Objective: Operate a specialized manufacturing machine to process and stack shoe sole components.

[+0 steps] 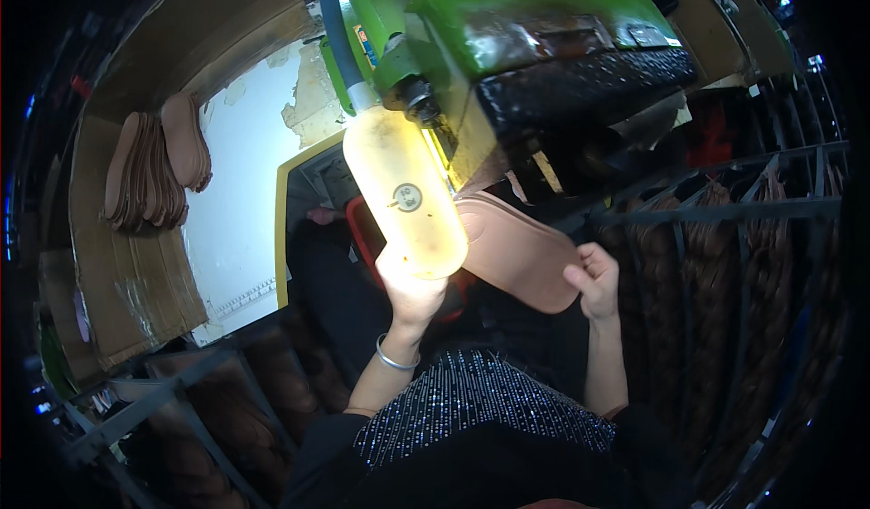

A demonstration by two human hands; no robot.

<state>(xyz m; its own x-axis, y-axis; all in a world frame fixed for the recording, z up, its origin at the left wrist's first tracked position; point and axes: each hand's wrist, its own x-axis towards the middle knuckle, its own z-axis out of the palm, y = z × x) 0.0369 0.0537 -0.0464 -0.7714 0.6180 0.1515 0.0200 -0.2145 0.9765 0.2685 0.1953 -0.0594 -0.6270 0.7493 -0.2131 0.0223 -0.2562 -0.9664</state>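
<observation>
A tan shoe sole slants below the head of a green machine. Along its upper edge runs a second line, perhaps another sole beneath; I cannot tell. My right hand pinches the sole's near right end, thumb on top. A glowing oval lamp hangs over the sole's far left end and covers part of it. Behind the lamp's lower end is my left hand, close to the sole. Its fingers are hidden, so whether it grips the sole does not show.
To the left, stacked tan soles lie in a cardboard-walled area beside a white board. A yellow-edged opening borders that board. Metal racks full of soles stand at right, with another rack at lower left.
</observation>
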